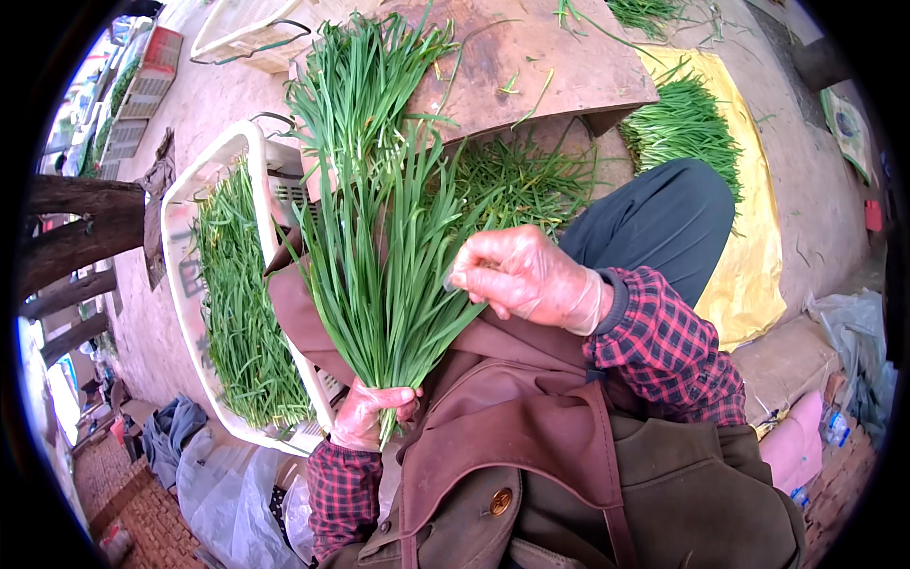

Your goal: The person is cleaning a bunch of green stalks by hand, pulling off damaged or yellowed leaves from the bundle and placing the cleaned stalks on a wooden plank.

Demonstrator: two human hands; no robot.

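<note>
My left hand, in a thin clear glove, grips a bunch of long green leaves, likely garlic chives, by its pale stem ends; the leaves fan out away from me. My right hand, gloved the same way, is beside the bunch's right edge with thumb and fingers pinched together; whether a leaf is between the fingertips I cannot tell. Another pile of the greens lies just beyond, at the left end of a low wooden board. More loose leaves lie below the board's near edge.
A white plastic crate full of greens stands at my left, with another crate farther off. On the right, a neat pile of greens rests on a yellow sheet beside my bent knee. Clear plastic bags lie at lower left.
</note>
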